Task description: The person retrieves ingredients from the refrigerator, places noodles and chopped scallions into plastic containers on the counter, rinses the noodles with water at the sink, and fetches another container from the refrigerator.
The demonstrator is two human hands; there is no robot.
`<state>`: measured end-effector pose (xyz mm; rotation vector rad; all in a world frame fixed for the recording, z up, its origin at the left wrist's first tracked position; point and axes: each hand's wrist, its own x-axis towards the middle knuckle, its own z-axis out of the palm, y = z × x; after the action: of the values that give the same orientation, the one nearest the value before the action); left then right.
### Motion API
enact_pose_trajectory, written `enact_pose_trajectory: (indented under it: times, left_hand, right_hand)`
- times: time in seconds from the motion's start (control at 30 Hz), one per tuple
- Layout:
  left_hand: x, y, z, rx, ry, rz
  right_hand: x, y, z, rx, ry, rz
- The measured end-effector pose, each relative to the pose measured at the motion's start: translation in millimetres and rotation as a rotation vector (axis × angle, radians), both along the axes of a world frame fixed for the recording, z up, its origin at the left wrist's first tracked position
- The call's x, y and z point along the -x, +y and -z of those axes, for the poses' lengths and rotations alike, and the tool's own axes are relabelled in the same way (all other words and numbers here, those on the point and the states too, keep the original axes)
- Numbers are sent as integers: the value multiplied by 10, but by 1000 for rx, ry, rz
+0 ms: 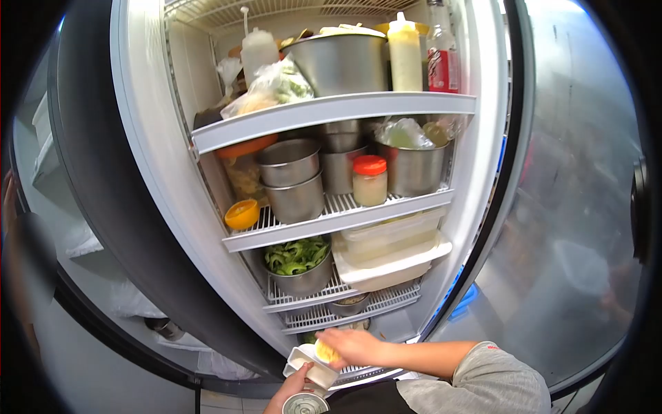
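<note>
The left hand [295, 389] holds the white box [321, 375] by its side, low before the open fridge [441, 238]. The right hand [353, 346] is closed on a yellow thing [326, 352], just over the box; what it is, I cannot tell. In my opinion, the box should be kept level, and the yellow thing gripped softly.

Bottle label: pale lettering on the red band [440, 70] of the clear, narrow-necked bottle [444, 40] at the top shelf's right end; too blurred to read.
Sleeve mark: small red marking [492, 348] on the grey short fabric sleeve [498, 379], illegible.
</note>
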<state>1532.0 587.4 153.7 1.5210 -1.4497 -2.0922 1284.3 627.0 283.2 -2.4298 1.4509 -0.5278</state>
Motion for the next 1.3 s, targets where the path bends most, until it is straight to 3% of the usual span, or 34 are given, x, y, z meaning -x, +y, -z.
enact_pose_trajectory:
  times: [0.03,0.1,0.13,0.17,0.23,0.27,0.37,0.4,0.57,0.63,0.67,0.77,0.8,0.93,1.03,1.07,1.13,1.17,1.23,1.3]
  left_hand:
    - [46,-34,33,12,5,10]
    - [126,-78,112,-272,424,-177]
    - [121,-158,150,-418,700,-65]
    - [153,-158,212,-408,703,-60]
    - [374,21,-207,-346,676,-166]
    - [350,-107,80,-376,712,-113]
    - [445,35,-216,-377,677,-165]
    - [359,-75,96,-731,1166,7]
    - [420,1,97,-763,1259,16]
    - [476,147,-236,-301,657,-206]
    - [461,158,-276,-276,665,-178]
    - [277,37,-3,-386,784,-131]
    - [232,30,3,-380,788,-137]
    - [99,71,45,-397,708,-158]
    - [36,143,8,-378,730,-195]
    - [10,164,-24,-356,734,-211]
    - [-34,174,-24,-357,735,-237]
    - [-67,179,-22,-361,731,-256]
    - [-154,188,0,-366,760,-272]
    - [-207,213,3,-376,795,-288]
  right_hand:
    - [-58,93,-49,10,-10,-40]
    - [-195,217,-5,43,-2,-37]
    - [-212,212,47,4,44,-72]
    - [-237,210,114,15,47,-71]
    - [-286,214,215,71,136,-62]
    - [-314,243,238,114,166,-60]
    - [-344,299,246,226,282,-87]
    - [-342,292,339,295,318,-79]
    - [-350,296,421,250,335,-104]
    - [-341,314,408,295,330,-115]
    - [-322,307,375,246,311,-132]
    - [-153,285,-551,261,315,-150]
    - [-22,246,-954,279,119,-150]
    - [243,-182,-2759,991,-128,-144]
    - [188,-808,-3774,1314,-69,73]
    - [173,-1063,-3994,1245,31,165]
    - [78,-1357,-4269,859,229,332]
    - [23,-1420,-4348,861,227,323]
    - [-117,-1441,-4497,456,336,448]
    - [-146,-1530,-4595,435,428,417]
